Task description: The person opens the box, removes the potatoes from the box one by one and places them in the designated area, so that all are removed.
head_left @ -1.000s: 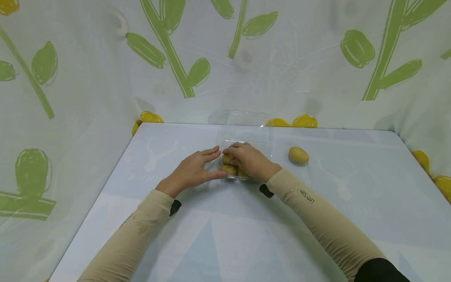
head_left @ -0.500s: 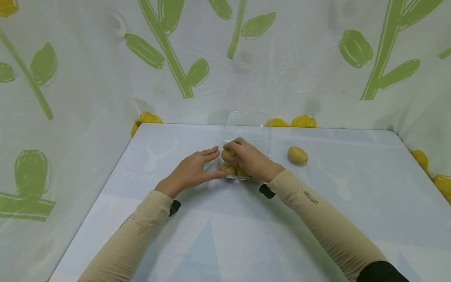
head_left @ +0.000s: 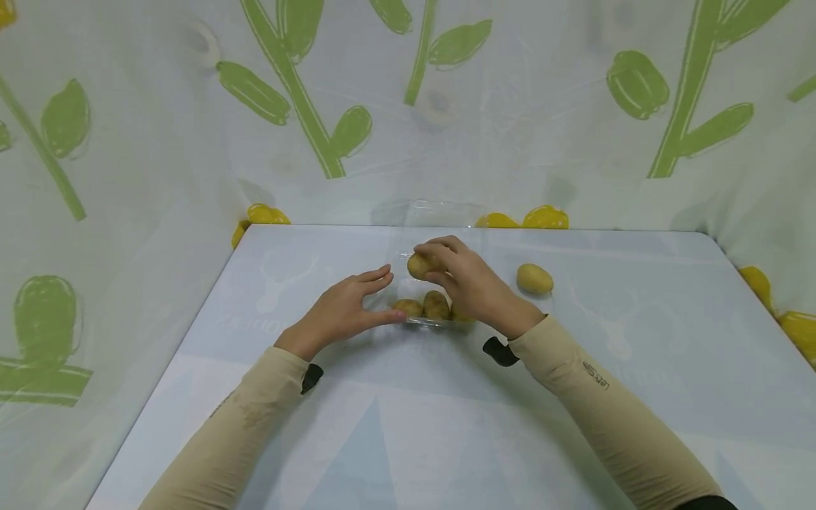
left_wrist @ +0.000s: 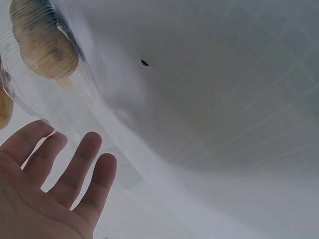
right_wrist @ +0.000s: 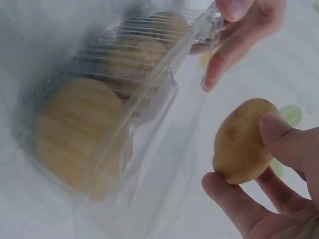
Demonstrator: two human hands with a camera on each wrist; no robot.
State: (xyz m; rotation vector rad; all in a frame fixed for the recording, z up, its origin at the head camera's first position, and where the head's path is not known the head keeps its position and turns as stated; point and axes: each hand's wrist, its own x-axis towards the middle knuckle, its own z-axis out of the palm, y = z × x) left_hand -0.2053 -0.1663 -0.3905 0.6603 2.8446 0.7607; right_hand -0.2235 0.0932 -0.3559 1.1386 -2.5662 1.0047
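My right hand pinches a potato between thumb and fingertips, raised above a clear plastic clamshell box. Three potatoes lie in a row along the box's near side: one at the left, one in the middle, and one at the right, partly hidden by my right hand. My left hand is at the box's left side with fingers and thumb spread, the thumb tip at the near left corner. In the left wrist view, its fingers are extended close to the plastic wall.
The box's transparent lid stands open at the back, near the far table edge. Another potato lies on the white table right of the box. A patterned curtain hangs behind the table and at its sides.
My right hand has lifted the potato up and slightly to the right, away from the others, uncovering the middle one in the box. My left hand has stayed at the box's side.
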